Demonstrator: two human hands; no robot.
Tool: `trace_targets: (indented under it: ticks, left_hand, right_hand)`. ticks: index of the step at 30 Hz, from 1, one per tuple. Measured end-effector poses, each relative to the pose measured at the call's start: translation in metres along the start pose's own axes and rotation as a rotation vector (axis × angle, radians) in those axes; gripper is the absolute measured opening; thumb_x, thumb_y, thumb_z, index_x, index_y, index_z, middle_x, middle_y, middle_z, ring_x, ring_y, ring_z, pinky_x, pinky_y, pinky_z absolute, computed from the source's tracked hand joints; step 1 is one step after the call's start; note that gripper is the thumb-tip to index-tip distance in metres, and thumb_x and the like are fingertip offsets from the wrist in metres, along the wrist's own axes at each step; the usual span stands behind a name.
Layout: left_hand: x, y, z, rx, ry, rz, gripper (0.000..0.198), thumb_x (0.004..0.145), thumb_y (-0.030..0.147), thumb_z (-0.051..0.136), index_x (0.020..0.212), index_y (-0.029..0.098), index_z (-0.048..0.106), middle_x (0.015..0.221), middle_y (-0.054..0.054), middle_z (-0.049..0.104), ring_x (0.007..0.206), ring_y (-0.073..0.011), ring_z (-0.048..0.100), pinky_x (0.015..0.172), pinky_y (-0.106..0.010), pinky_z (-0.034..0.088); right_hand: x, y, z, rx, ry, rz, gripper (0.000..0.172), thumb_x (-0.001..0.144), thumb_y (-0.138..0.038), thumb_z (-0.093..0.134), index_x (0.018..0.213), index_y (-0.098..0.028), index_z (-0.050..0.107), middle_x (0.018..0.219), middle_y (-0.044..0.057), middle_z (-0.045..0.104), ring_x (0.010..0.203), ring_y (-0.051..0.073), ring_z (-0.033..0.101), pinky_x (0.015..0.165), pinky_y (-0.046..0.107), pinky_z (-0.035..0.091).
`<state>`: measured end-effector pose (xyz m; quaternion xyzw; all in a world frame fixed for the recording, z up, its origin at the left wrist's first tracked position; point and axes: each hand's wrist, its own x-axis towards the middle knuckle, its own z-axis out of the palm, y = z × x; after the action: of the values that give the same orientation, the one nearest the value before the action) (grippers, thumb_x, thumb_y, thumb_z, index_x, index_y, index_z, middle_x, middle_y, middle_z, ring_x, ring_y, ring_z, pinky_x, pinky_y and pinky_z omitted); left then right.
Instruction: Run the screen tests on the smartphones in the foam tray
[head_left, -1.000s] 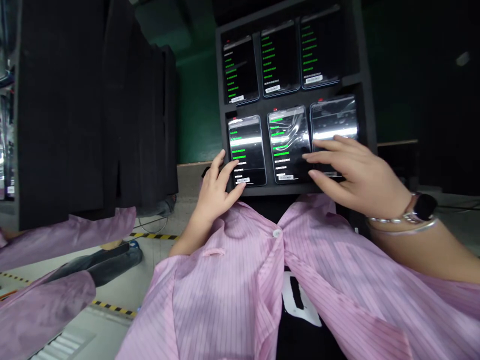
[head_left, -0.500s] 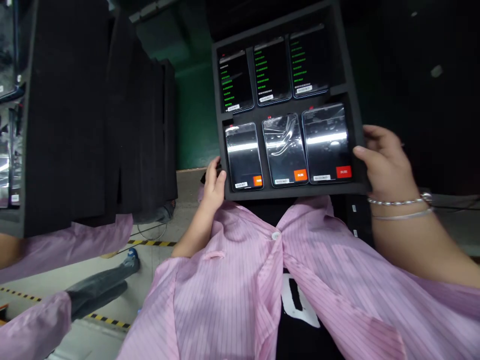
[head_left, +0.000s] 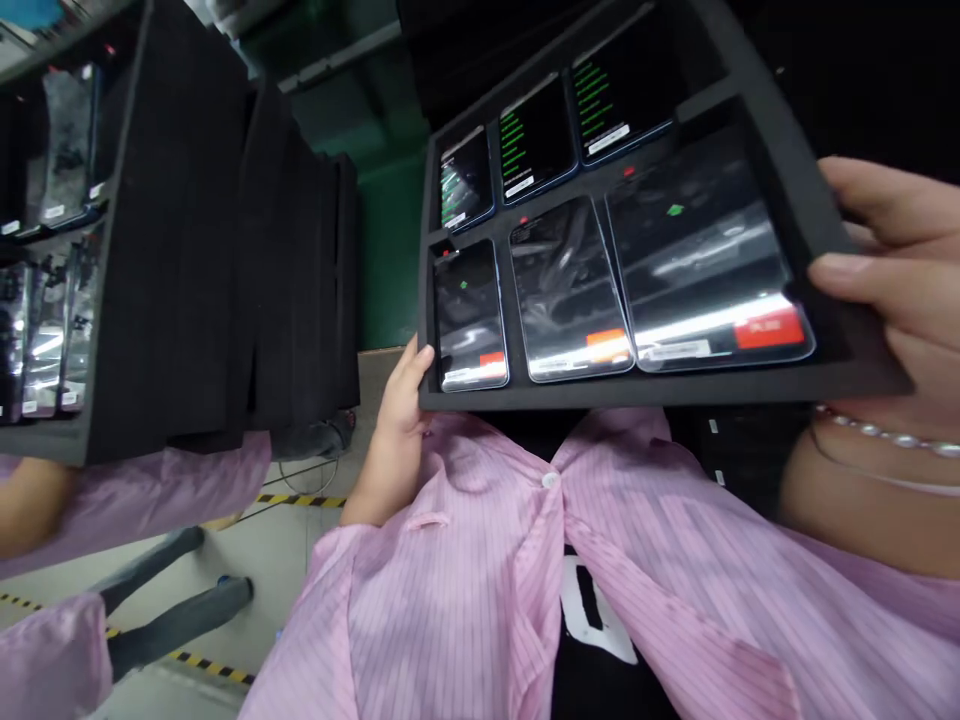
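I hold a black foam tray (head_left: pixel 660 392) with both hands, raised close to my chest and tilted. My left hand (head_left: pixel 396 400) grips its near left corner. My right hand (head_left: pixel 892 270) grips its right edge, thumb over the rim. Several phones lie in the tray's compartments. The near-row phones (head_left: pixel 566 290) show dark reflective screens with orange or red buttons. The far-row phones (head_left: pixel 536 140) show green text on black.
A stack of black foam trays (head_left: pixel 225 260) stands at the left, with more phones (head_left: pixel 45 300) in the nearest one. A co-worker's pink sleeve (head_left: pixel 135 490) and legs (head_left: pixel 165 610) are at lower left. Yellow-black floor tape (head_left: pixel 300 472) runs below.
My right hand left the phone screens and took the tray's right edge. The tray has come up and closer, tilting. The near-row screens changed from green text to orange and red buttons.
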<state>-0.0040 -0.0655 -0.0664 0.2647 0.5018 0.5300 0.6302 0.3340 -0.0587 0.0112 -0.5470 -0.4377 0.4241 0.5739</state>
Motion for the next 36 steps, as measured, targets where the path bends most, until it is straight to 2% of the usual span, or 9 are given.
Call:
trace_targets:
  ticks: [3, 7, 10, 13, 15, 18, 22, 26, 36]
  left_hand:
    - [0.0, -0.016, -0.015, 0.037, -0.093, 0.001, 0.062, 0.071, 0.051, 0.092, 0.125, 0.025, 0.075, 0.127, -0.005, 0.08, 0.135, -0.0325, 0.069, 0.117, -0.045, 0.056]
    - [-0.003, -0.034, -0.032, 0.087, -0.201, 0.021, 0.08, 0.07, 0.053, 0.091, 0.142, 0.033, 0.064, 0.14, -0.005, 0.074, 0.139, -0.032, 0.066, 0.118, -0.048, 0.056]
    - [-0.009, -0.037, -0.043, 0.184, -0.236, 0.079, 0.093, 0.072, 0.061, 0.089, 0.154, 0.039, 0.052, 0.155, -0.004, 0.065, 0.141, -0.0318, 0.064, 0.117, -0.049, 0.057]
    - [-0.015, -0.032, -0.05, 0.296, -0.254, 0.148, 0.102, 0.073, 0.068, 0.088, 0.161, 0.045, 0.042, 0.166, -0.003, 0.054, 0.142, -0.0311, 0.063, 0.114, -0.047, 0.059]
    - [-0.02, -0.025, -0.052, 0.361, -0.267, 0.199, 0.104, 0.075, 0.071, 0.087, 0.163, 0.047, 0.038, 0.167, -0.003, 0.051, 0.143, -0.0307, 0.063, 0.112, -0.045, 0.061]
    - [-0.027, -0.01, -0.048, 0.464, -0.311, 0.277, 0.106, 0.076, 0.074, 0.084, 0.166, 0.045, 0.035, 0.163, -0.005, 0.056, 0.144, -0.0313, 0.062, 0.11, -0.043, 0.062]
    - [-0.035, 0.011, -0.035, 0.54, -0.39, 0.373, 0.105, 0.078, 0.076, 0.083, 0.166, 0.043, 0.036, 0.163, -0.005, 0.055, 0.151, -0.0341, 0.055, 0.121, -0.048, 0.054]
    - [-0.039, 0.024, -0.025, 0.558, -0.406, 0.427, 0.1, 0.081, 0.076, 0.081, 0.165, 0.046, 0.036, 0.169, -0.002, 0.049, 0.156, -0.0352, 0.048, 0.129, -0.053, 0.046]
    - [-0.034, 0.025, -0.022, 0.598, -0.292, 0.454, 0.089, 0.089, 0.082, 0.066, 0.165, 0.044, 0.038, 0.17, -0.001, 0.048, 0.158, -0.0364, 0.044, 0.123, -0.052, 0.054]
  right_hand:
    - [-0.01, 0.003, 0.004, 0.01, -0.066, -0.051, 0.062, 0.069, -0.037, 0.089, 0.13, -0.038, 0.078, 0.13, 0.004, 0.075, 0.131, 0.039, 0.066, 0.088, 0.057, 0.064]
    - [-0.013, 0.036, -0.003, -0.065, 0.144, -0.045, 0.05, 0.053, -0.043, 0.097, 0.1, -0.033, 0.083, 0.097, 0.004, 0.078, 0.097, 0.035, 0.074, 0.093, 0.068, 0.058]
    - [-0.01, 0.066, -0.01, -0.104, 0.264, -0.005, 0.037, 0.044, -0.039, 0.095, 0.079, -0.033, 0.081, 0.089, 0.001, 0.077, 0.093, 0.032, 0.071, 0.107, 0.07, 0.049]
    - [-0.006, 0.089, -0.014, -0.094, 0.31, 0.019, 0.025, 0.043, -0.034, 0.086, 0.066, -0.031, 0.077, 0.076, 0.0, 0.071, 0.078, 0.027, 0.065, 0.086, 0.056, 0.055]
    - [-0.003, 0.1, -0.015, -0.07, 0.323, 0.041, 0.019, 0.043, -0.031, 0.079, 0.061, -0.029, 0.073, 0.072, 0.001, 0.067, 0.072, 0.024, 0.06, 0.069, 0.043, 0.049]
    - [0.0, 0.11, -0.018, -0.041, 0.321, 0.061, 0.015, 0.041, -0.026, 0.07, 0.054, -0.024, 0.063, 0.069, 0.003, 0.062, 0.07, 0.021, 0.056, 0.06, 0.035, 0.038]
    - [0.002, 0.113, -0.019, 0.001, 0.296, 0.112, 0.018, 0.038, -0.023, 0.064, 0.054, -0.021, 0.055, 0.066, 0.003, 0.053, 0.063, 0.018, 0.05, 0.054, 0.031, 0.033]
    - [-0.002, 0.109, -0.015, 0.008, 0.26, 0.158, 0.018, 0.04, -0.024, 0.06, 0.058, -0.022, 0.056, 0.068, 0.003, 0.055, 0.064, 0.02, 0.054, 0.053, 0.031, 0.038]
    - [-0.007, 0.074, -0.008, -0.033, 0.32, 0.273, 0.019, 0.041, -0.022, 0.062, 0.06, -0.02, 0.066, 0.078, 0.004, 0.061, 0.067, 0.016, 0.053, 0.052, 0.027, 0.038]
